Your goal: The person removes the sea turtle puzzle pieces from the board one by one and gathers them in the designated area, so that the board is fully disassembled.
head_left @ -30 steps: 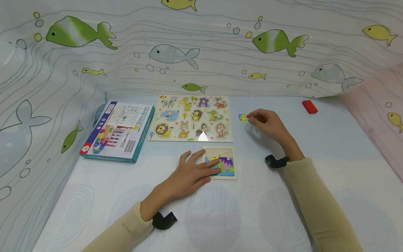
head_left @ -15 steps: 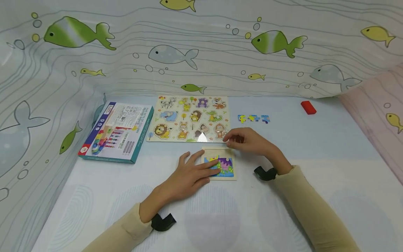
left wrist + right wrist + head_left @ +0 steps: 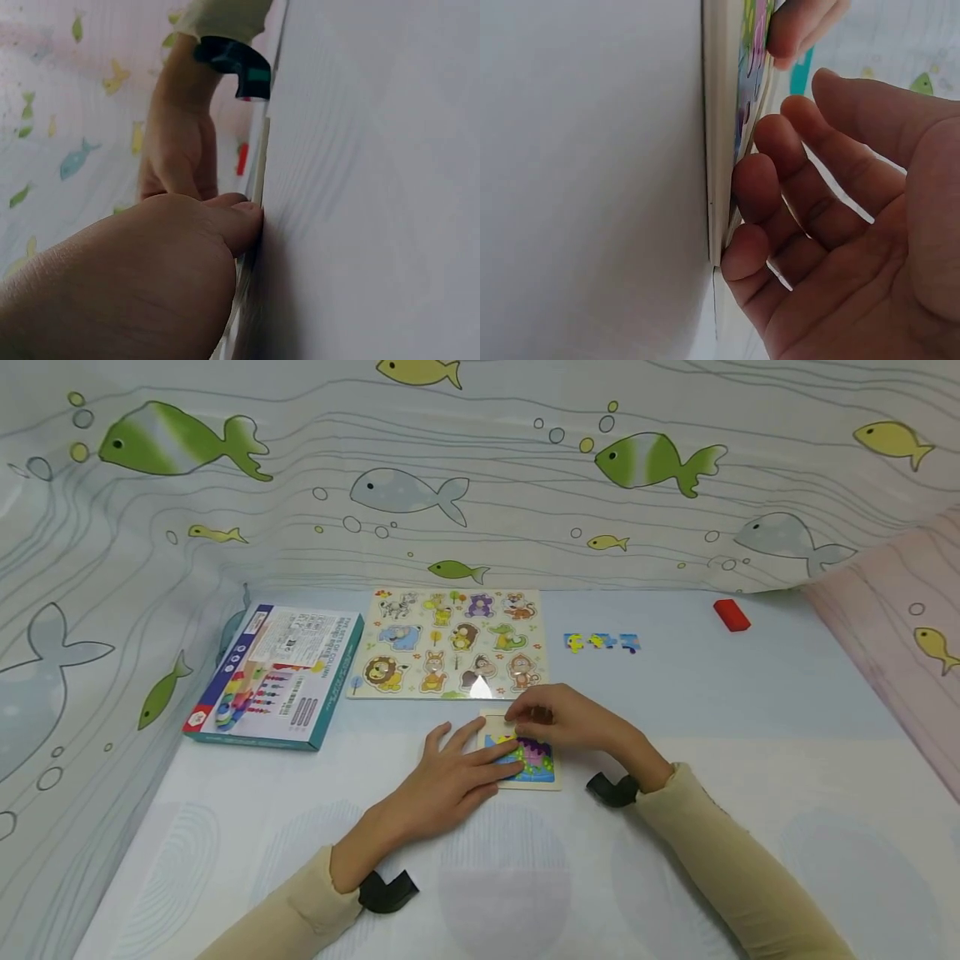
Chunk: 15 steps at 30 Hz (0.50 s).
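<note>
A small jigsaw puzzle in a wooden tray (image 3: 557, 777) lies in front of the person, its lower part filled with blue, purple and pink pieces and its upper strip bare wood. My left hand (image 3: 446, 778) rests on its left side, fingers spread straight across the picture. Over the upper right of the tray is my right hand (image 3: 573, 718), fingers bent. In the right wrist view, the right hand's fingertips (image 3: 756, 187) touch the tray's edge, thumb apart from them, and no piece shows between. Behind, to the right, loose jigsaw pieces (image 3: 573, 642) lie in a row.
An animal puzzle board (image 3: 450, 643) lies just behind the small tray. A flat teal-edged box (image 3: 273, 677) is at the left. Far right at the back sits a red block (image 3: 731, 615). Fish-printed cloth rises behind and at the sides.
My right hand has left the row of loose pieces and come forward and left onto the small tray, uncovering the row. The left hand has stayed on the tray.
</note>
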### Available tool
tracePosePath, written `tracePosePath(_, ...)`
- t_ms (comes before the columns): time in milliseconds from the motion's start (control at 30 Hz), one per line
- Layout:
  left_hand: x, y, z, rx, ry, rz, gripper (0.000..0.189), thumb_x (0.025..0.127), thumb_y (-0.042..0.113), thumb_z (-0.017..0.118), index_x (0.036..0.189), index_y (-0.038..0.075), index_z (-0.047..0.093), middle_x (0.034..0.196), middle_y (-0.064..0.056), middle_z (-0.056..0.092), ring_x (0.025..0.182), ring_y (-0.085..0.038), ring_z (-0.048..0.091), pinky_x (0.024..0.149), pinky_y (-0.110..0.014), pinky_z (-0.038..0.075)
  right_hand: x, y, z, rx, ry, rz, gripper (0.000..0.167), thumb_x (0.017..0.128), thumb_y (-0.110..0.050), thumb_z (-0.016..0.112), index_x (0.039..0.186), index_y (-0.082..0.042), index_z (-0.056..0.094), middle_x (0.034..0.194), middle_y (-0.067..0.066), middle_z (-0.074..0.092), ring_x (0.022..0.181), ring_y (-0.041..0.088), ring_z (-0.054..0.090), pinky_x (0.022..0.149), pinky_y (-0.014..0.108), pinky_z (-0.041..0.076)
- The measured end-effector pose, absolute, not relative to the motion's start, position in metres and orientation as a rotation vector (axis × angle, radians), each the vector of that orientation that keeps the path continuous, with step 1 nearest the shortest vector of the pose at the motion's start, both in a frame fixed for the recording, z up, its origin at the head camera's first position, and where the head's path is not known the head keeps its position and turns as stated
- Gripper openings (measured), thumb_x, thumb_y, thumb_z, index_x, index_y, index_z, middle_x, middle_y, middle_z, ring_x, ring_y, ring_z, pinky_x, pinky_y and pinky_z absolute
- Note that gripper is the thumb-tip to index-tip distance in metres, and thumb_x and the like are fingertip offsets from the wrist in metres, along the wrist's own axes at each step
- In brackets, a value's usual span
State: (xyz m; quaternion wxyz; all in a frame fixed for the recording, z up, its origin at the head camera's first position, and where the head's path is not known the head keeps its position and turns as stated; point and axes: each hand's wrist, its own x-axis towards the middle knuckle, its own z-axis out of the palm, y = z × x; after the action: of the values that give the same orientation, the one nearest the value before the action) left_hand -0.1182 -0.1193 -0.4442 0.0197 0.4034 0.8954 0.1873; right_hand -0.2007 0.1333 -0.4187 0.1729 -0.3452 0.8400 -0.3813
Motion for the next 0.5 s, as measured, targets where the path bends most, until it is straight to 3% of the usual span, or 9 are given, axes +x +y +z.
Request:
tracePosePath(267, -0.1178, -0.1196, -0.4446, 1.286, 2.809, 0.622, 0.038, 0.103, 0.030, 0.060, 0.140, 0.033, 0.063, 0.157, 0.010, 0.050, 0.154, -0.040, 0.028, 0.114, -0.069, 0.023, -0.1948, 0.1302, -0.4169, -0.982, 2.435, -0.994, 0.018, 0.095, -0.008, 0.069, 0.112, -0.009, 0.073, 0.108, 0.001, 0.073, 0.083, 0.013, 0.055, 0.075, 0.025, 0.048)
tracePosePath(500, -0.1194, -0.1180, -0.4430, 1.271, 2.855, 0.631, 0.034, 0.100, 0.032, 0.065, 0.133, 0.028, 0.069, 0.142, 0.003, 0.059, 0.150, -0.036, 0.037, 0.112, -0.062, 0.031, -0.1937, 0.1301, -0.4154, -0.982, 2.458, -0.948, 0.021, 0.091, -0.013, 0.075, 0.112, -0.011, 0.073, 0.104, -0.001, 0.071, 0.084, 0.017, 0.055, 0.074, 0.025, 0.045)
